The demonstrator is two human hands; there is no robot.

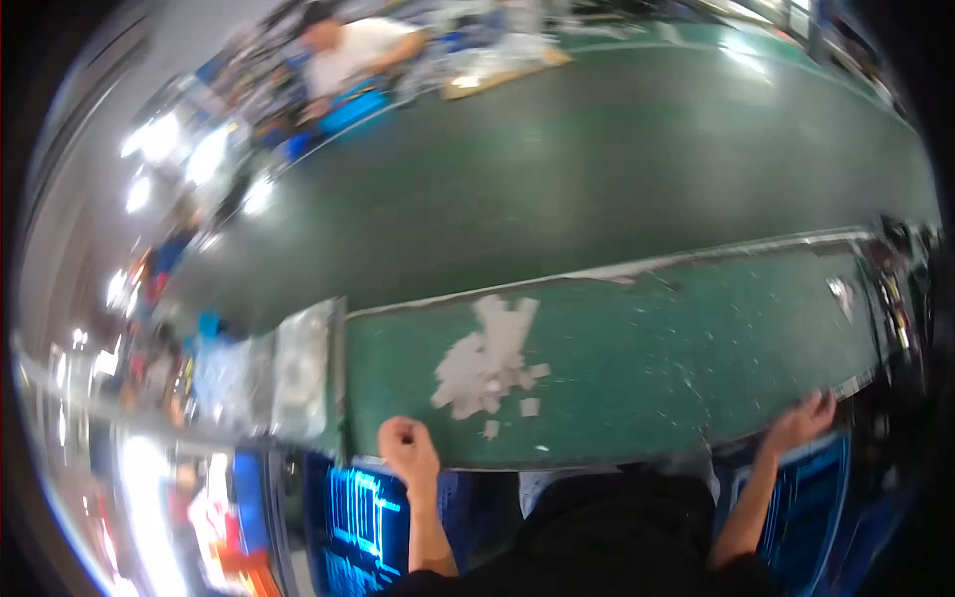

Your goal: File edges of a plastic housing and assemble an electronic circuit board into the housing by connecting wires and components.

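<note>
My left hand (pixel 408 450) is curled closed above the front edge of the green work surface (pixel 617 368), left of centre. A small dark spot shows within its fingers; whether that is an object or a shadow I cannot make out. Just beyond it lies a loose pile of small white square pieces (pixel 468 376), with longer white strips (pixel 507 323) at its far side. My right hand (pixel 802 422) is at the front right edge of the surface, blurred, its fingers stretched out and holding nothing that I can see.
A wide dark green conveyor belt (pixel 557 179) runs beyond the work surface. Clear plastic bags (pixel 301 368) lie at the left end. Blue crates (pixel 363 517) stand below the front edge. Across the belt, a person in a white top (pixel 358 55) works near a blue bin (pixel 353 111).
</note>
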